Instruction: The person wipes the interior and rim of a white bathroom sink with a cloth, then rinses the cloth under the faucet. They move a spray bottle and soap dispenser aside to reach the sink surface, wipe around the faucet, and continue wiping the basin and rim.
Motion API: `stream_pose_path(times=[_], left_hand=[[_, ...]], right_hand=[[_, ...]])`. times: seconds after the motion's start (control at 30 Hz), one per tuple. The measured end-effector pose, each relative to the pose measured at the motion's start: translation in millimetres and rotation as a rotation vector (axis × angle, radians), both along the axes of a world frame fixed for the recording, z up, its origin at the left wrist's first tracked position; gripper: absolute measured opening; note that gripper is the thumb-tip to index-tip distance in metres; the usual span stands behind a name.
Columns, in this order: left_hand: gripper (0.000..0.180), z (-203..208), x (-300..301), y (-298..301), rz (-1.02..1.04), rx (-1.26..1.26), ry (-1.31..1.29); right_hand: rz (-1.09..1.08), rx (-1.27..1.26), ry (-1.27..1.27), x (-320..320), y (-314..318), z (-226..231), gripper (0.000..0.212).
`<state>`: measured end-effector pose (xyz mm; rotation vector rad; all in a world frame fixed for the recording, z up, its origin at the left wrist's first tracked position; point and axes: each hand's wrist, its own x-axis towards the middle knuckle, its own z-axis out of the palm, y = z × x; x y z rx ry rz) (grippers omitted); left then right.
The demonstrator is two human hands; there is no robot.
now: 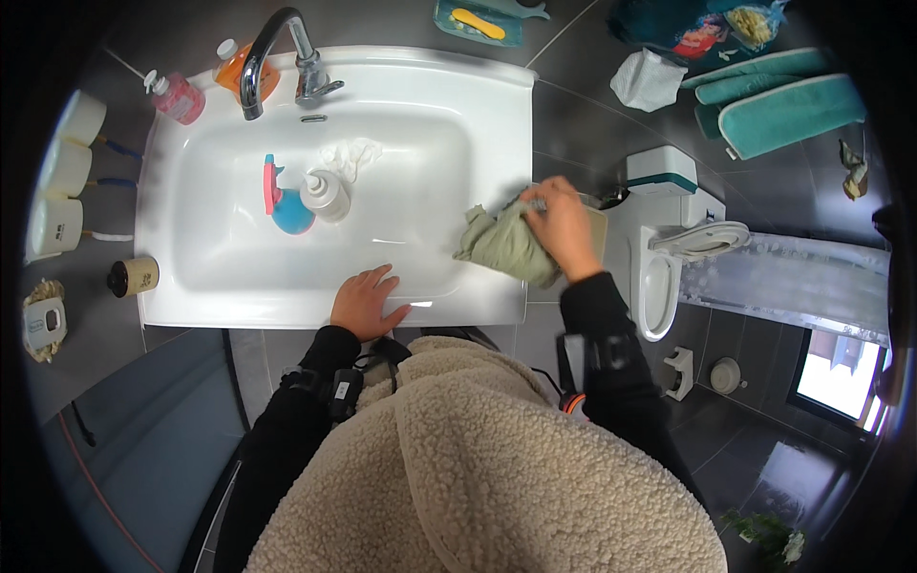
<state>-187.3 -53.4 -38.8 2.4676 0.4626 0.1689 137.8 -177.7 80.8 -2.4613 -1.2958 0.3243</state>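
Observation:
My right hand (565, 227) pinches the upper side of a crumpled sage-green cloth (506, 241) at the right rim of the white sink (501, 143). The cloth bunches over the rim, and part of it hangs past the edge. What lies under its folds is hidden. My left hand (364, 302) rests with fingers spread on the sink's front rim and holds nothing. Inside the basin are a spray bottle (291, 212) with a pink trigger and blue body, a white pump bottle (327, 197) and a crumpled white cloth or tissue (351, 157).
A chrome faucet (304, 72) arches over the basin's back. Pink (178, 99) and orange bottles (250, 74) stand behind the back left corner. White cups (69, 170) line the left wall. Right of the sink is a toilet (659, 291); teal cloths (793, 115) hang at back right.

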Motion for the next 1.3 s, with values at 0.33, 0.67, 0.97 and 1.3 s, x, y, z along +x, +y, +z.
stream_pose_path(times=[0.33, 0.67, 0.97, 1.3], left_hand=[[0.05, 0, 0, 0, 0.011, -0.012, 0.001], [0.051, 5, 3, 0, 0.027, -0.047, 0.048], [0.05, 9, 2, 0, 0.017, -0.064, 0.064], [0.053, 8, 5, 2, -0.011, -0.054, 0.071]], right_hand=[[0.139, 0.086, -0.225, -73, -53, -31, 0.04], [0.313, -0.004, -0.295, 7, 5, -97, 0.048], [0.042, 0.101, -0.266, 65, 105, -118, 0.041], [0.335, -0.168, 0.022, -95, -104, -42, 0.055]])
